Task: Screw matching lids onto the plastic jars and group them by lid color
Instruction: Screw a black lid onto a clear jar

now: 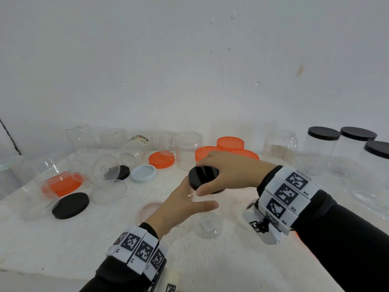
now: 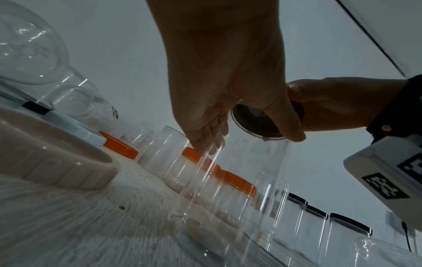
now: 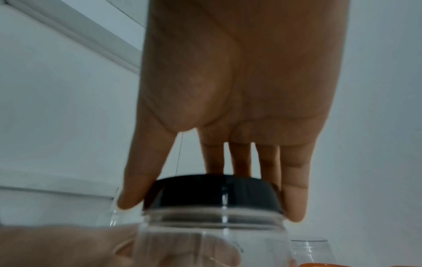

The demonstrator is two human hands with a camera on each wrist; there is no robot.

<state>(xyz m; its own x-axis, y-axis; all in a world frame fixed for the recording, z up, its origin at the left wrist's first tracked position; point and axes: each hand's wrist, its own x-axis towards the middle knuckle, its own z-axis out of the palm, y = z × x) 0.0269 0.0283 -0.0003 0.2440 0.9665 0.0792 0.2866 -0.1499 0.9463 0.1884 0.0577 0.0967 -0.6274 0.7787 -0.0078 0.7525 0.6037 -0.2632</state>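
Note:
A clear plastic jar (image 1: pixel 208 226) stands upright at the middle of the white table (image 1: pixel 63 245). My left hand (image 1: pixel 195 201) grips its upper body, thumb on the near side and fingers behind. A black lid (image 1: pixel 207 175) sits on the jar's mouth, and my right hand (image 1: pixel 199 179) pinches its rim from above with thumb and fingers. In the right wrist view the black lid (image 3: pixel 214 191) lies over the threaded neck of the jar (image 3: pixel 212 238). The left wrist view shows the jar (image 2: pixel 251 180) from below with the lid (image 2: pixel 253 122) on top.
Three black-lidded jars (image 1: pixel 324 133) stand at the far right. Orange lids (image 1: pixel 230 143) and open clear jars (image 1: pixel 188 148) line the back. Toppled jars (image 1: pixel 105 169), a light blue lid (image 1: pixel 143 173), a loose black lid (image 1: pixel 70 205) and a pink lid (image 1: pixel 147 209) lie to the left.

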